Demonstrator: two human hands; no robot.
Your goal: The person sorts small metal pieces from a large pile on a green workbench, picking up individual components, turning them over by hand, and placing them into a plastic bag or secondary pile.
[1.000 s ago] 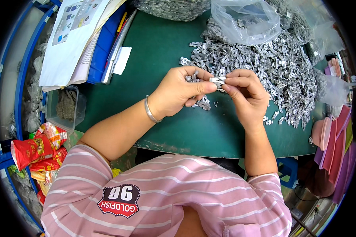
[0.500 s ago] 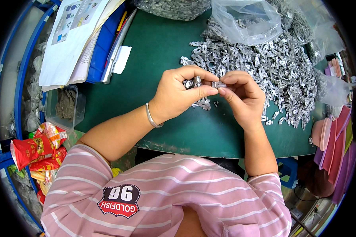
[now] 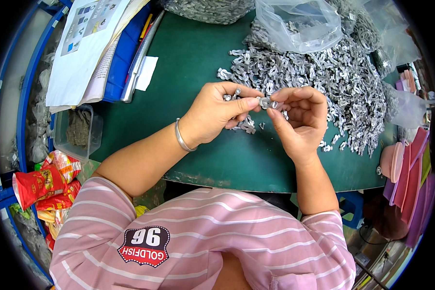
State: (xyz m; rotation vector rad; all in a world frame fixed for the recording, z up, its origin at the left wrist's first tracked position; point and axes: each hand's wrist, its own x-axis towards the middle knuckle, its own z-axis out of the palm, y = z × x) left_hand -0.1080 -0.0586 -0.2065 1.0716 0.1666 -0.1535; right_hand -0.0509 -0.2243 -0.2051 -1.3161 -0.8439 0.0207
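A small silvery-grey part, perhaps a metal clip, is pinched between the fingertips of my two hands above the table. My left hand grips one end with thumb and forefinger, while more small grey parts sit inside its curled fingers. At the other end, my right hand has its thumb and forefinger on the part; its remaining fingers are curled, with a bit of grey showing by them. Just beyond and to the right spreads a large heap of similar small grey parts.
A clear plastic bag lies open on the heap, and a full bag stands at the far edge. To the left are a blue tray with papers and a clear plastic box. Green tabletop lies before me.
The part between my hands has turned and shows more of its length. My right thumb and fingers have spread a little; the left fingers have shifted around the parts they hold.
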